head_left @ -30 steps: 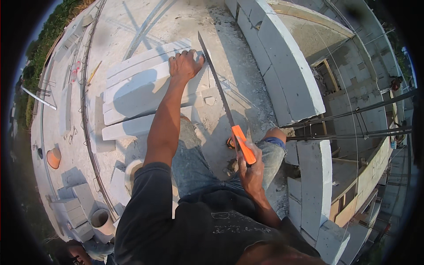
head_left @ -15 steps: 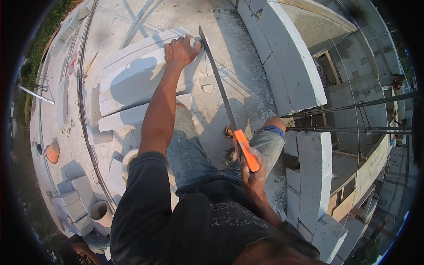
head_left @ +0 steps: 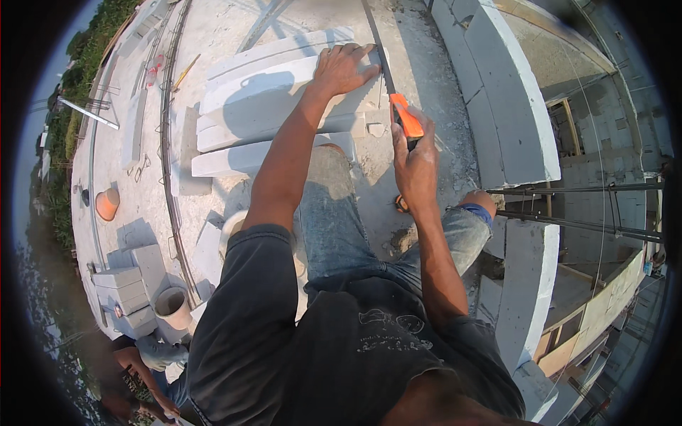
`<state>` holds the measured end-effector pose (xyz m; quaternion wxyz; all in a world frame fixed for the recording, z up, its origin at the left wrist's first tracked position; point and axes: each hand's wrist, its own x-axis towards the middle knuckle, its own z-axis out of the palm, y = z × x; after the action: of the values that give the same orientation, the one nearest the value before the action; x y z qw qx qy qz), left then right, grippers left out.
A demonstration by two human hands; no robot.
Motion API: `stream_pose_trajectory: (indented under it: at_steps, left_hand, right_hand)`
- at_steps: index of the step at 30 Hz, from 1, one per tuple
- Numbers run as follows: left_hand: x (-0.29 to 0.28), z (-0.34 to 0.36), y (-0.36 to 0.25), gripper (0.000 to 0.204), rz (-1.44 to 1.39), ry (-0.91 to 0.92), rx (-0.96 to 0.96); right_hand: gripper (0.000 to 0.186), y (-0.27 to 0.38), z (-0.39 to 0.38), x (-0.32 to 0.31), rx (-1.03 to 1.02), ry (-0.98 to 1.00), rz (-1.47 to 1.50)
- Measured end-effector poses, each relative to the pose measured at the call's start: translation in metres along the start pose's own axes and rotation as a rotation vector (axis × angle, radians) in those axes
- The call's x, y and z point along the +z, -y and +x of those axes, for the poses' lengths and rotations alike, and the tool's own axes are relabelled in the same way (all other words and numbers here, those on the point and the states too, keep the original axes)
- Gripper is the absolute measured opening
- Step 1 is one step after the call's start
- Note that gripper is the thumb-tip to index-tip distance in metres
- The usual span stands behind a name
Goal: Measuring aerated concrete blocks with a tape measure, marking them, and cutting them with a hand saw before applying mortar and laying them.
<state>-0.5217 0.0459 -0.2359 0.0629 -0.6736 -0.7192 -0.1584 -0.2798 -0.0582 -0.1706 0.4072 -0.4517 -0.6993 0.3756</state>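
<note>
Handsaw (head_left: 396, 101) with an orange handle, at the right end of a group of pale blocks (head_left: 312, 117), its blade pointing to the far side. The right hand (head_left: 417, 160) is closed around the handle. The left hand (head_left: 344, 69) lies palm down on the blocks beside the blade, fingers spread. Further right stands a block wall (head_left: 508, 106); an orange bucket (head_left: 107, 204) sits at left.
</note>
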Motion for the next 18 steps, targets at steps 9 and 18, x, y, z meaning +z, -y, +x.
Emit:
stream_pose_trajectory:
  at_steps: [9,18]
  left_hand:
    - [0.011,0.011,0.035,0.085,-0.019,0.188,0.131]
    - [-0.004,0.009,0.033,0.092,0.102,0.122,0.069]
  right_hand:
    - [0.048,-0.009,-0.022,-0.008,0.112,0.11,-0.066]
    - [0.038,0.001,-0.09,-0.054,-0.202,0.007,-0.192]
